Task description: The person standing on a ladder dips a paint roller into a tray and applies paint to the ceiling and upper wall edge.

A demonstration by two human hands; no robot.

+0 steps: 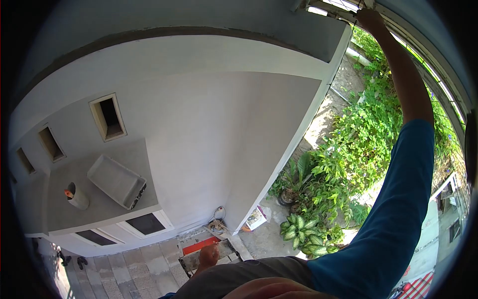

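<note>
My right arm, in a blue sleeve, reaches up to the top right corner. There my right hand [371, 21] is closed beside the pale overhead frame [398, 31]. A thin dark piece shows at its fingers, too small to name. Low in the middle, my left hand [208, 255] is closed next to a worn metal-edged platform [231, 251] with a red panel [199, 245]. Whatever the left fingers hold, if anything, is hidden.
On a grey ledge [64, 209] rest a rectangular whitish tray [117, 180] and a white cup [79, 199] with an orange-tipped item. A wall edge [294, 157] borders the opening towards green plants [358, 134]. Tiles [134, 274] lie below; a coiled cord [217, 224] sits near the wall's foot.
</note>
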